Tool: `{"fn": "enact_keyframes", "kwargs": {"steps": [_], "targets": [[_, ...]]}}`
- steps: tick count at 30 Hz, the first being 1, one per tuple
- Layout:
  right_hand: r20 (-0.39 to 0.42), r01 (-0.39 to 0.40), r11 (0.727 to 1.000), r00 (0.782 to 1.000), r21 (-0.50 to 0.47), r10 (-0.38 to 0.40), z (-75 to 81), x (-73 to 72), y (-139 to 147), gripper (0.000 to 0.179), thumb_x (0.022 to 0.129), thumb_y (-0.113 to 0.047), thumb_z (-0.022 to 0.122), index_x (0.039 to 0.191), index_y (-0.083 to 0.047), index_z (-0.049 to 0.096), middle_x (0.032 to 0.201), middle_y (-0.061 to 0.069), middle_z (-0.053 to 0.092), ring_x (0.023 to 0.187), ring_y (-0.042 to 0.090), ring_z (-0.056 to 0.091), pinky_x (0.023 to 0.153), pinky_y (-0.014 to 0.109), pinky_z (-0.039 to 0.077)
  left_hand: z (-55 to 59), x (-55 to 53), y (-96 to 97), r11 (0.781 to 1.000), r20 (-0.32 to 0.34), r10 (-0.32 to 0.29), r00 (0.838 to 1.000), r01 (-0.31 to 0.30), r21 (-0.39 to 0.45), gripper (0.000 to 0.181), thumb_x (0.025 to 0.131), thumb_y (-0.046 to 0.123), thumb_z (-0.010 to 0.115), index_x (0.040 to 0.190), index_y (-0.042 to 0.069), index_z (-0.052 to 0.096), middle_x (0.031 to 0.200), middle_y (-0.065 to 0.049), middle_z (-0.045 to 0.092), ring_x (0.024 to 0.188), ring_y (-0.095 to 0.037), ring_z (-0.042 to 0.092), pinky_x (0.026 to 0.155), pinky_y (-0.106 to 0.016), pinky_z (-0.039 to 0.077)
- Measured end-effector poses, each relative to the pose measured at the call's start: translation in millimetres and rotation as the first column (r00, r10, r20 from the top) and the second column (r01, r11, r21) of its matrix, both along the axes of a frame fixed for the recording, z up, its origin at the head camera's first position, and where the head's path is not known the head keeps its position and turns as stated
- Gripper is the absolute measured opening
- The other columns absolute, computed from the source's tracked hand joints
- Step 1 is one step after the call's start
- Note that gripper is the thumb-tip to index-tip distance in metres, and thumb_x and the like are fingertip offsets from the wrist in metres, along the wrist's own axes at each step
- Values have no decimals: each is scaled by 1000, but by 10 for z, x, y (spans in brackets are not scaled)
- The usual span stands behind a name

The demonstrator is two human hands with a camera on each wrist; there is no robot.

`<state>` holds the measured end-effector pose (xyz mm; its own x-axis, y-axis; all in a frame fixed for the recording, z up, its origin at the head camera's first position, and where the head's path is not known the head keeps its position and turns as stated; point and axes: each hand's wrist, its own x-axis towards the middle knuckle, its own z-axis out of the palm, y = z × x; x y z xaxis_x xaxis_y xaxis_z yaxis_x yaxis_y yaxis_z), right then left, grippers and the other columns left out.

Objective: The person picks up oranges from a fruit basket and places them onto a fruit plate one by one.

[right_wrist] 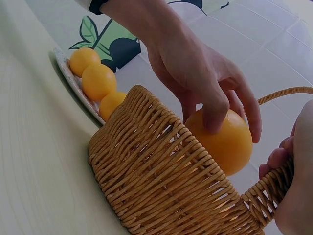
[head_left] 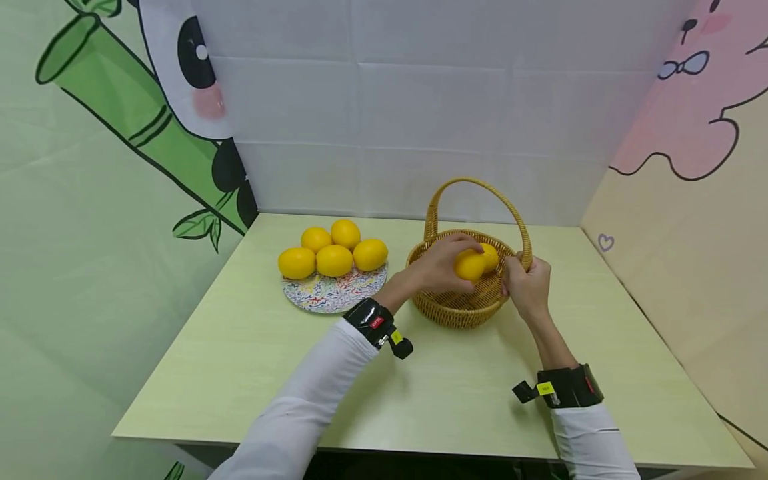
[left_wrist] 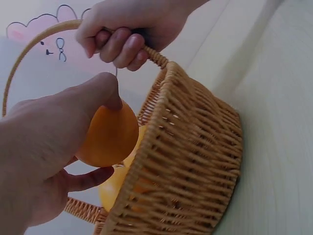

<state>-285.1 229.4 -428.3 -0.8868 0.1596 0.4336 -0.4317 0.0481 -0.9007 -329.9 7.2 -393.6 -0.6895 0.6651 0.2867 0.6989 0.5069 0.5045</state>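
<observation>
In the head view my left hand [head_left: 443, 265] holds a yellow lemon [head_left: 469, 266] over the wicker basket [head_left: 453, 316]. The left wrist view shows the thumb and fingers around this lemon [left_wrist: 110, 136], at the basket's rim. Behind it another lemon [head_left: 491, 256] shows inside the basket; the basket wall hides how many lie there. My right hand [head_left: 531, 288] grips the lower right end of the basket's arched handle [head_left: 474, 181]. In the right wrist view the held lemon [right_wrist: 226, 143] is above the rim, under the left fingers.
Left of the basket, a round plate [head_left: 324, 301] with a multicoloured pattern bears several lemons [head_left: 334, 261]. Both stand on a pale table [head_left: 444, 393], toward its back edge. A white wall [head_left: 384, 133] rises behind, with printed walls on both sides.
</observation>
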Motion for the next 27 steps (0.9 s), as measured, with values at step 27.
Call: {"fn": "enact_keyframes", "kwargs": {"steps": [27], "targets": [[6,-33,999,999,27,32,118,-340,243,46,108,-4,51,62,-4,47,45,-1,47,32,15,45,32,28,42,394,105,-1219,961,-38,201,979,-190,202,66,81,14,88,145,16,71,162,-10,57,143,-33,61,99,-47,64]]}}
